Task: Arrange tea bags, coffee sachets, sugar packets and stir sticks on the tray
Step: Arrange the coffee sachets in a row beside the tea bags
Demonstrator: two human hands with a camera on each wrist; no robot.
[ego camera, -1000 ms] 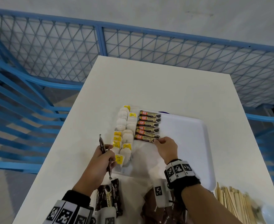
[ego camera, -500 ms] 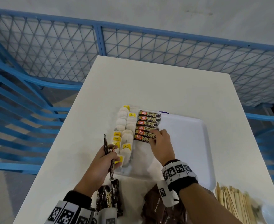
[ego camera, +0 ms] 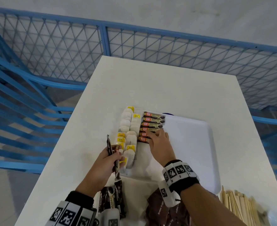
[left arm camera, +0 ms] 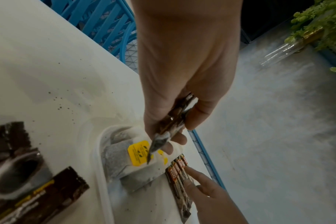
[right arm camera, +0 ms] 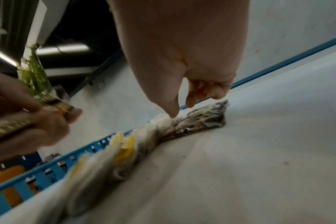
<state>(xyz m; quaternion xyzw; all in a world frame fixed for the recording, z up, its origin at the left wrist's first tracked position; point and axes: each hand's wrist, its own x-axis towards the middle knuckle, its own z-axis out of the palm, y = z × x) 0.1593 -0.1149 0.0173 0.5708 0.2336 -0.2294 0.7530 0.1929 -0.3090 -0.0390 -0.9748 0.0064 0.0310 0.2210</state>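
Observation:
A white tray (ego camera: pixel 191 144) lies on the white table. Two columns of tea bags (ego camera: pixel 128 126) with yellow tags fill its left side. Beside them lies a row of brown coffee sachets (ego camera: pixel 154 119). My right hand (ego camera: pixel 152 136) rests its straight fingers on the nearer sachets of that row; the left wrist view shows its fingertips (left arm camera: pixel 190 171) touching them. Over the tray's near left corner, my left hand (ego camera: pixel 111 159) grips a couple of coffee sachets (ego camera: pixel 109 144) upright. Their lower end (left arm camera: pixel 157 145) hangs above a tea bag (left arm camera: pixel 125 160).
Loose coffee sachets (ego camera: pixel 110 199) and brown sugar packets (ego camera: pixel 163 209) lie at the table's near edge. A pile of wooden stir sticks (ego camera: pixel 237 207) sits at the near right. The tray's right half is bare. Blue railings surround the table.
My right hand has slid forward from the row's near end onto the coffee sachets. My left hand has shifted slightly right with its sachets.

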